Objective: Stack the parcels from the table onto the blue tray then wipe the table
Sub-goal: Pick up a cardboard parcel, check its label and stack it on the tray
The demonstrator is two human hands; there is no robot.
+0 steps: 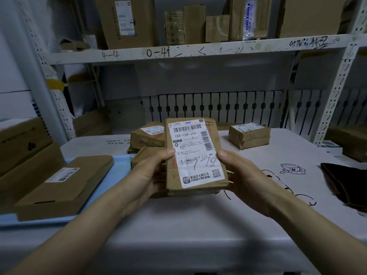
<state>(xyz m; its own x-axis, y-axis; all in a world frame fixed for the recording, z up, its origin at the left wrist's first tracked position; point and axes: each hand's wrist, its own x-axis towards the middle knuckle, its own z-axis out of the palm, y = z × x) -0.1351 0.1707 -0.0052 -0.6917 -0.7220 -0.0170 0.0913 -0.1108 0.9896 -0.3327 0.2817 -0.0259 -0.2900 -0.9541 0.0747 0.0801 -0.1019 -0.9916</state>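
Both hands, left hand (148,171) and right hand (241,172), grip a brown taped parcel with a white label (195,155) above the white table (178,219). One flat cardboard box (63,187) lies on the blue tray (117,171); a dark, blurred cloth (345,183), apparently, sits right.

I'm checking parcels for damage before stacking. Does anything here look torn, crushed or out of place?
Nothing looks torn or crushed. The held parcel, gripped by the left hand and right hand, has a wrinkled label with handwriting on it. A dark cloth lies crumpled at the table's right edge.
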